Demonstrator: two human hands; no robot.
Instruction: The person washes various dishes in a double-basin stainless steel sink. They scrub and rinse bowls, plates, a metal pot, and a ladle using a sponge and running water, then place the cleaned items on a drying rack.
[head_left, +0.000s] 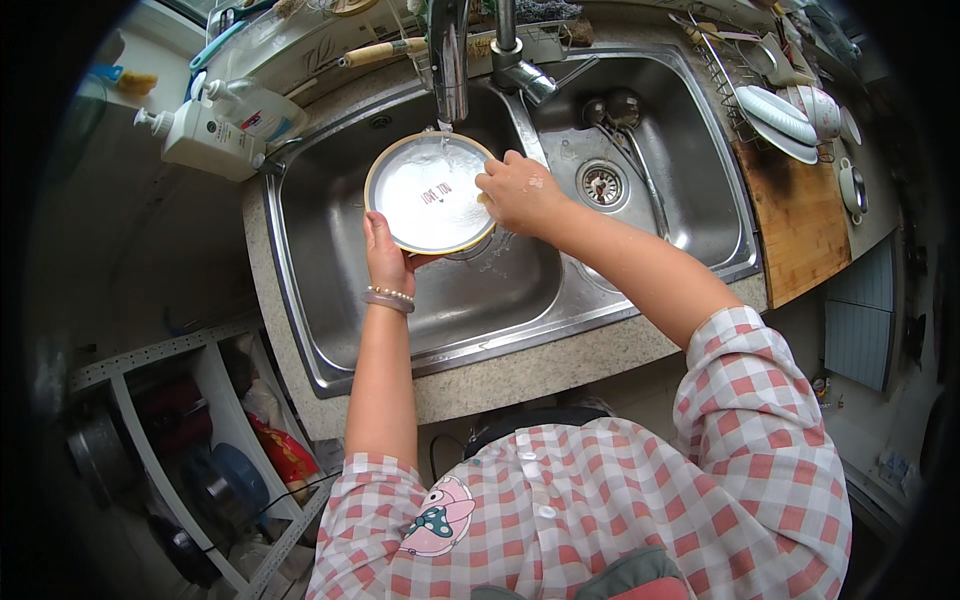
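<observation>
A round white plate (424, 214) with a yellow rim and printed lettering is held over the left basin of a stainless steel sink (495, 346). Water from the chrome faucet (450, 90) runs onto its upper part. My left hand (390, 255) grips the plate's lower left edge, thumb at the rim and fingers underneath. At the plate's right edge is my right hand (523, 193), its fingers bent against the rim; whether something small is between them cannot be told. Wet spots or foam show on the back of that hand.
Pump bottles (214, 142) stand left of the sink. The right basin holds a metal ladle (649, 176) and a drain strainer (601, 185). To the right are a wooden cutting board (795, 225) and a wire rack with bowls (814, 109) and plates. A wooden-handled brush (382, 52) lies behind the basin.
</observation>
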